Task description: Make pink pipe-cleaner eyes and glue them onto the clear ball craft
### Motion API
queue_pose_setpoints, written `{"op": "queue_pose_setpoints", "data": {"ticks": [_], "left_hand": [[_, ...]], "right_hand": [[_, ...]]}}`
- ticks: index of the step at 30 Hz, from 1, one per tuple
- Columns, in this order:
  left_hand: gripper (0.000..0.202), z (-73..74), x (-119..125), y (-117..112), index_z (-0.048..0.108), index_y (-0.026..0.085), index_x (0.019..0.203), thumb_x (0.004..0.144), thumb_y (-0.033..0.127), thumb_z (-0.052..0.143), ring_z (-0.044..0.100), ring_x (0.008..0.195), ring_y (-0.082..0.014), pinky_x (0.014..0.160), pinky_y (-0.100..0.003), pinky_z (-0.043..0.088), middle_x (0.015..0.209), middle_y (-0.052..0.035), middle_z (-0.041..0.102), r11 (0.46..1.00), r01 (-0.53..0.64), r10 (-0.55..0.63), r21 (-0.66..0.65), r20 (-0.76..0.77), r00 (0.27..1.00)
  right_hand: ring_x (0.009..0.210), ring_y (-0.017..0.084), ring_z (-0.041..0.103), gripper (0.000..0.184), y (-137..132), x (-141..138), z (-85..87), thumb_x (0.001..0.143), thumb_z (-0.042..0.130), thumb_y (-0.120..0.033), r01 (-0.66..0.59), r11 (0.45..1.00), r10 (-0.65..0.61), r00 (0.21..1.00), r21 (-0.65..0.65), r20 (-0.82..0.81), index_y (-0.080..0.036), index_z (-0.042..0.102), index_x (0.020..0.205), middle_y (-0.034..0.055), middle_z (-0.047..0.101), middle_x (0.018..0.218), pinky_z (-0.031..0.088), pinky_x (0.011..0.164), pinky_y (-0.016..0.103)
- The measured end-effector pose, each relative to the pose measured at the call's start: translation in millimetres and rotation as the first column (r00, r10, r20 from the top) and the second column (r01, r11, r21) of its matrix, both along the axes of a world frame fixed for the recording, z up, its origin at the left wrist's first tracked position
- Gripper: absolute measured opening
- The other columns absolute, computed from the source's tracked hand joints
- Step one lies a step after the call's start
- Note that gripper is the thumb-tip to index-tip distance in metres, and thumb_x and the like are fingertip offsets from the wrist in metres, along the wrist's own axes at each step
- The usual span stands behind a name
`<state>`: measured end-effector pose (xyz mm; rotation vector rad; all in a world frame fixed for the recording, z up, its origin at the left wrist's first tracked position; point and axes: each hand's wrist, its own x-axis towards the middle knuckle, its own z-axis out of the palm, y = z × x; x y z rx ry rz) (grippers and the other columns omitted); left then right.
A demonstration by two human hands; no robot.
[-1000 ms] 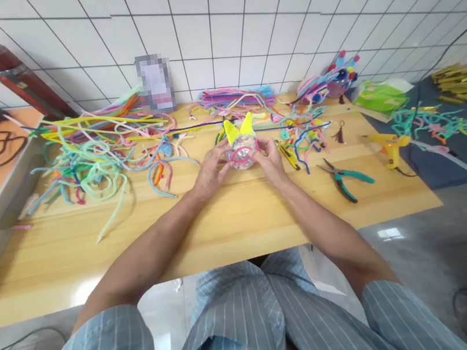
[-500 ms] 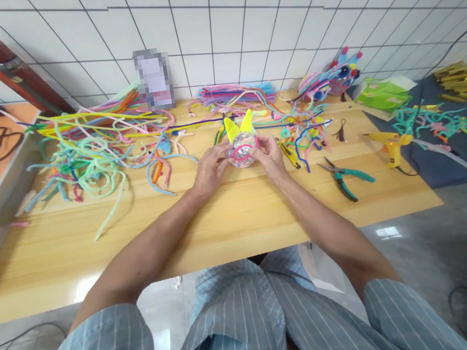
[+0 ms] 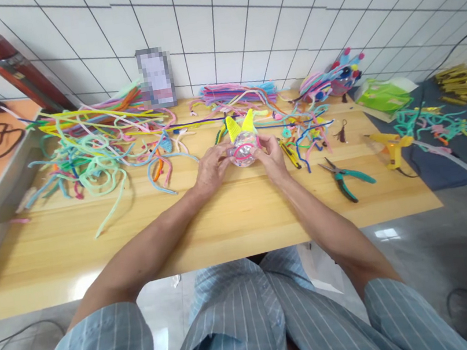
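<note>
Between my two hands is a clear, shiny ball (image 3: pixel 245 158) with two yellow ear-shaped pieces (image 3: pixel 241 125) on top and a pink loop of pipe cleaner (image 3: pixel 242 149) across its front. My left hand (image 3: pixel 211 169) grips the ball's left side with bent fingers. On the other side, my right hand (image 3: pixel 271 157) holds it, the thumb pressed near the pink loop. A yellow cutter (image 3: pixel 289 154) lies just right of my right hand. Farther right rest open pliers (image 3: pixel 343 176) with teal handles. My fingertips behind the ball are hidden.
Loose pipe cleaners (image 3: pixel 96 166) cover the table's left side, and a bundle (image 3: pixel 239 92) lies by the wall. At the right are a yellow glue gun (image 3: pixel 391 146), a green packet (image 3: pixel 383 95) and gold strips (image 3: pixel 466 84). A red-brown flask (image 3: pixel 16 73) stands back left.
The camera view has shifted very slightly. Both hands keep their hold on the ball, with no clear movement of it on the table.
</note>
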<state>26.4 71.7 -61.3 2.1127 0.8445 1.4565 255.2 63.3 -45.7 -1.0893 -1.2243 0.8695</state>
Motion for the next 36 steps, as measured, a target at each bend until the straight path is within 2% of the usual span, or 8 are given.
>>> {"op": "queue_pose_setpoints", "data": {"ticks": [5,14,22,29,36], "left_hand": [[0.04,-0.6,0,1,0.076,0.024,0.14,0.112,0.052,0.067,0.075,0.141,-0.0285,0.102,-0.039,0.072,0.147,-0.016,0.078,0.998,-0.008,0.008,-0.06,-0.006,1.0],[0.041,-1.2,1,2,0.078,0.024,0.139,0.109,0.052,0.071,0.074,0.142,-0.0304,0.102,-0.041,0.072,0.15,-0.0166,0.077,0.993,0.031,-0.024,-0.115,0.062,0.998],[0.054,5.1,-2,5,0.074,0.024,0.14,0.104,0.064,0.074,0.067,0.15,-0.0331,0.106,-0.045,0.068,0.159,-0.0196,0.069,0.973,0.132,-0.12,-0.187,0.075,0.99],[0.046,5.5,3,4,0.074,0.023,0.126,0.102,0.063,0.077,0.071,0.141,-0.0299,0.099,-0.04,0.068,0.148,-0.0164,0.073,0.966,0.097,-0.053,-0.24,0.183,0.982],[0.041,8.5,5,0,0.076,0.024,0.124,0.103,0.059,0.077,0.072,0.139,-0.0292,0.097,-0.039,0.069,0.15,-0.0155,0.074,0.959,0.056,-0.007,-0.278,0.174,0.985]], "right_hand": [[0.133,0.034,0.071,0.069,0,1,-0.6,0.074,0.095,-0.068,-0.009,1.0,0.009,1.0,-0.005,0.003,-0.027,0.069,0.122,0.0111,0.077,0.132,0.059,0.119,0.057],[0.131,0.033,0.071,0.068,0,0,-0.4,0.074,0.095,-0.067,0.001,1.0,-0.001,1.0,0.0,-0.006,-0.027,0.069,0.122,0.0107,0.078,0.131,0.059,0.118,0.057],[0.129,0.032,0.072,0.066,-3,-3,1.1,0.073,0.095,-0.065,0.042,0.999,-0.042,0.999,0.0,-0.016,-0.026,0.07,0.12,0.0099,0.078,0.129,0.059,0.12,0.057],[0.133,0.035,0.071,0.074,-7,-10,2.7,0.07,0.096,-0.069,0.051,0.999,-0.051,0.999,-0.004,-0.019,-0.026,0.068,0.124,0.0136,0.075,0.135,0.061,0.116,0.057],[0.134,0.034,0.069,0.07,-8,-10,3.4,0.074,0.094,-0.067,0.05,0.999,-0.05,0.999,0.003,0.021,-0.026,0.067,0.125,0.0129,0.074,0.136,0.06,0.119,0.057]]}}
